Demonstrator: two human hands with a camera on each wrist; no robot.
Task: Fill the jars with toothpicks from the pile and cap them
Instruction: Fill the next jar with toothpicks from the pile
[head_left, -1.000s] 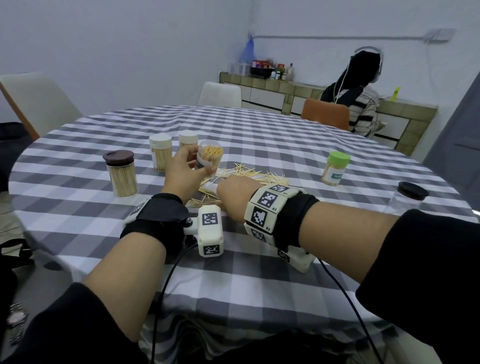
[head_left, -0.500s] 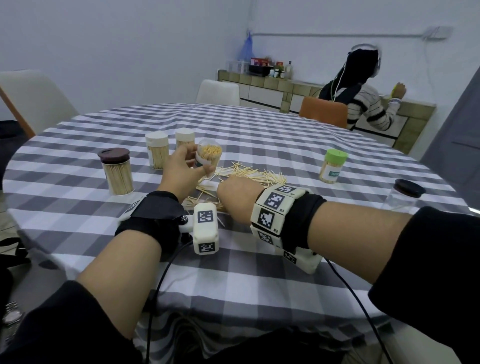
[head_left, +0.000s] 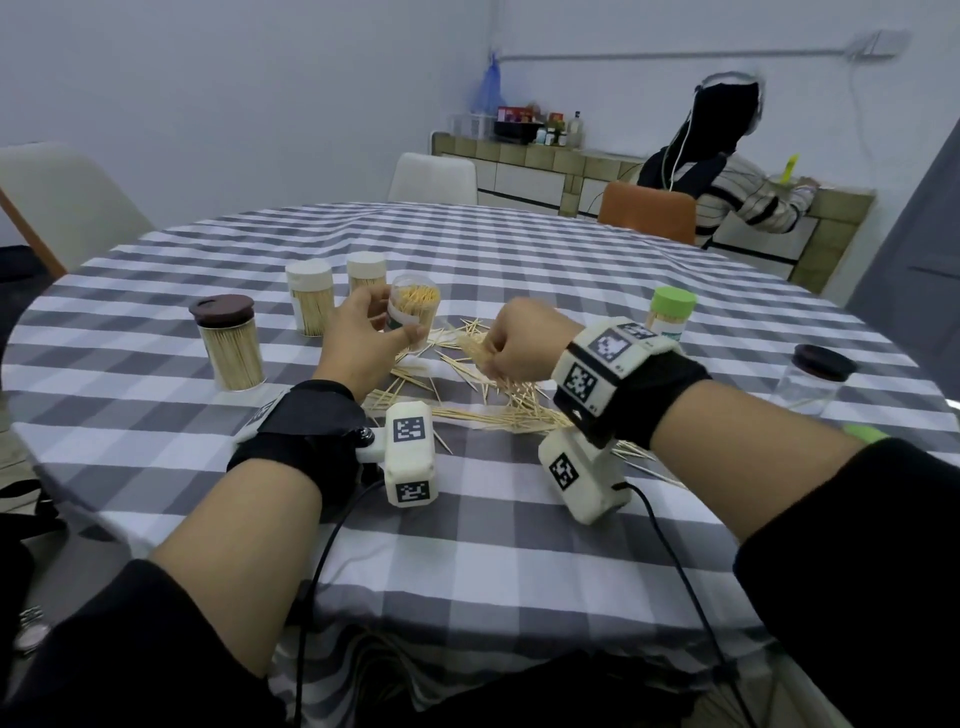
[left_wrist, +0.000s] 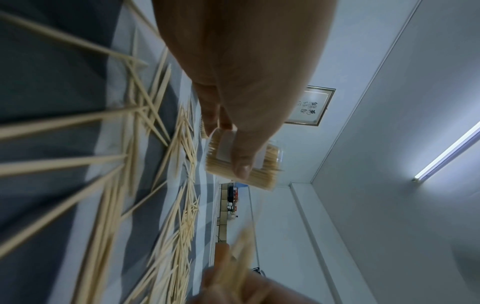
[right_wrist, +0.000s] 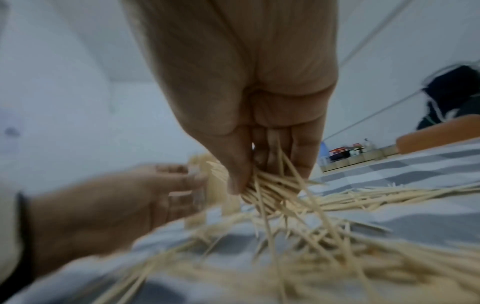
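My left hand (head_left: 371, 338) holds an open clear jar (head_left: 414, 307) nearly full of toothpicks, tilted toward the right; the thumb lies across its label (left_wrist: 241, 156). Just right of it my right hand (head_left: 511, 345) is raised above the table and grips a bunch of toothpicks (head_left: 480, 356), which splay out below the fingers (right_wrist: 270, 185). The loose toothpick pile (head_left: 498, 405) lies on the checked tablecloth under and between both hands. Capped jars full of toothpicks stand at the left: a brown-lidded one (head_left: 228, 343) and two white-lidded ones (head_left: 310, 296).
A green-lidded jar (head_left: 670, 312) stands right of the pile, and an empty dark-lidded glass jar (head_left: 810, 382) near the table's right edge. Chairs ring the round table (head_left: 519, 519). Another person (head_left: 727, 171) sits at a counter behind.
My right hand has lifted off the pile with a bunch of toothpicks and moved right and up. The left hand has kept hold of the open jar, raising it slightly.
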